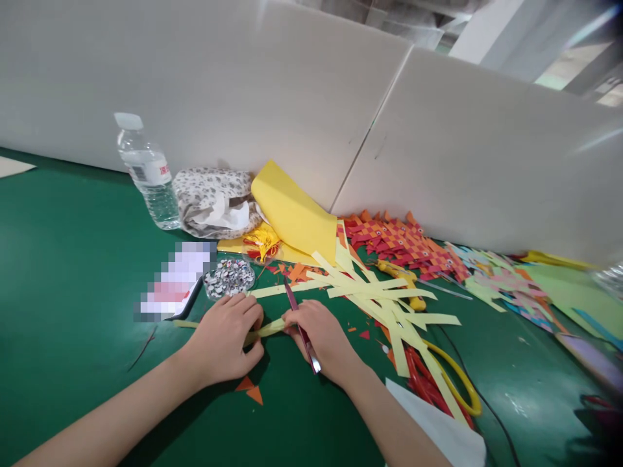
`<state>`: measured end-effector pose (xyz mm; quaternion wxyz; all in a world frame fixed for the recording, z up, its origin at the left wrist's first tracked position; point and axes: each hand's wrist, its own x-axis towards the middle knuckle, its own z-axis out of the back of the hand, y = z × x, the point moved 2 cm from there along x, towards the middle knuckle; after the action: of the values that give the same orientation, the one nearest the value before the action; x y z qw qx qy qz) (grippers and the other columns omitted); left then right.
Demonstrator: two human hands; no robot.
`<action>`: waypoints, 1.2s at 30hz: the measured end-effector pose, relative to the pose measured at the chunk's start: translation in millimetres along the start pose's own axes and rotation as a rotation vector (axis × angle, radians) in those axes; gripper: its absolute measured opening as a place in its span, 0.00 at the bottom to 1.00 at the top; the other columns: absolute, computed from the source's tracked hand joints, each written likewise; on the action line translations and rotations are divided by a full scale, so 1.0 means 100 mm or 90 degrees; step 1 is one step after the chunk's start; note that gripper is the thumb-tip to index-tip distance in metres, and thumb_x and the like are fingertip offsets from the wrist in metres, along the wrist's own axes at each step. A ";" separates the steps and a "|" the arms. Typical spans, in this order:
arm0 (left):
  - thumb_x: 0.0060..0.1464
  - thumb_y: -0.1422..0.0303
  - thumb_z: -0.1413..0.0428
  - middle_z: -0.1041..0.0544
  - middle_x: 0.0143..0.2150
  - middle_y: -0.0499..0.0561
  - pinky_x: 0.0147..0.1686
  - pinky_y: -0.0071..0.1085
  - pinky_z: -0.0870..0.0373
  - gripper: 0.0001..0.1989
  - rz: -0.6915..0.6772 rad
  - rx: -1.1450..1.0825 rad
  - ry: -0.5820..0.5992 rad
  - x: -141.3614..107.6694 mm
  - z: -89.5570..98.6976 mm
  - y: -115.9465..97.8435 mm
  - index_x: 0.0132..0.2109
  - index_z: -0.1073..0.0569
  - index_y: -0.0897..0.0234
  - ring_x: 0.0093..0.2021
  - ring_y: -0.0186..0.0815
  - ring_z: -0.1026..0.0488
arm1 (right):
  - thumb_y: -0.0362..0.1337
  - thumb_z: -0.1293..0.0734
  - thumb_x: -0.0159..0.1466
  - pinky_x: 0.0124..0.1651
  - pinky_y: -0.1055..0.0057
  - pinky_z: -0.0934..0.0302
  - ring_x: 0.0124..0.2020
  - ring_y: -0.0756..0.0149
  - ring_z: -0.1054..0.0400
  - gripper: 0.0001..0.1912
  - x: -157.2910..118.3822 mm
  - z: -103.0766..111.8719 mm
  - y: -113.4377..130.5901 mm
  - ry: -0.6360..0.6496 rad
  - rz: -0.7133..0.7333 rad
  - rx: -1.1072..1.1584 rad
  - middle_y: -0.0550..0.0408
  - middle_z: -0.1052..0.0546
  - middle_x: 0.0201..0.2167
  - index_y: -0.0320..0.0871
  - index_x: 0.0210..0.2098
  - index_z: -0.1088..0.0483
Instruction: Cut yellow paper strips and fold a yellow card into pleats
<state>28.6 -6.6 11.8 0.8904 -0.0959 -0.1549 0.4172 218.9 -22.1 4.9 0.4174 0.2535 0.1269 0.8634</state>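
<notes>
So from the head cam, left hand (231, 337) is pinching a thin yellow strip (271, 329) over the table (195, 425), and the right hand (318, 334) has the strip's other side in its fingertips plus a slim red tool (296, 314) tucked in the grip. Strip's sitting between the hands, tail poking out left near the phone (178, 282). Looks like paper, so I'd guess a hard tug could rip it, and a loosened grip could drop the tool onto the loose strips (379, 298) beside it.
</notes>
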 end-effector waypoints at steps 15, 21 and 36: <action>0.57 0.76 0.55 0.27 0.30 0.50 0.32 0.35 0.40 0.08 -0.205 0.112 -0.147 -0.03 -0.04 -0.04 0.33 0.33 0.64 0.30 0.36 0.32 | 0.50 0.29 0.55 0.55 0.52 0.42 0.51 0.54 0.33 0.22 0.01 0.09 0.18 -0.119 0.070 0.038 0.45 0.26 0.46 0.47 0.41 0.40; 0.61 0.74 0.56 0.26 0.32 0.50 0.31 0.34 0.39 0.08 -0.233 0.128 -0.134 -0.03 -0.04 -0.05 0.36 0.33 0.64 0.29 0.36 0.31 | 0.40 0.27 0.55 0.53 0.54 0.38 0.55 0.54 0.34 0.26 -0.06 0.07 0.15 -0.218 0.006 0.166 0.42 0.33 0.56 0.49 0.46 0.45; 0.61 0.77 0.59 0.26 0.32 0.51 0.33 0.34 0.37 0.10 -0.226 0.063 -0.133 -0.02 -0.05 -0.05 0.38 0.34 0.64 0.31 0.36 0.29 | 0.30 0.35 0.62 0.50 0.64 0.34 0.52 0.62 0.31 0.11 -0.08 -0.05 0.15 -0.193 -0.026 0.252 0.48 0.28 0.53 0.48 0.41 0.39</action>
<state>32.3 -11.3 8.2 0.9327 0.0205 -0.2402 0.2683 210.2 -37.3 4.1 0.3913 0.4545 0.2346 0.7650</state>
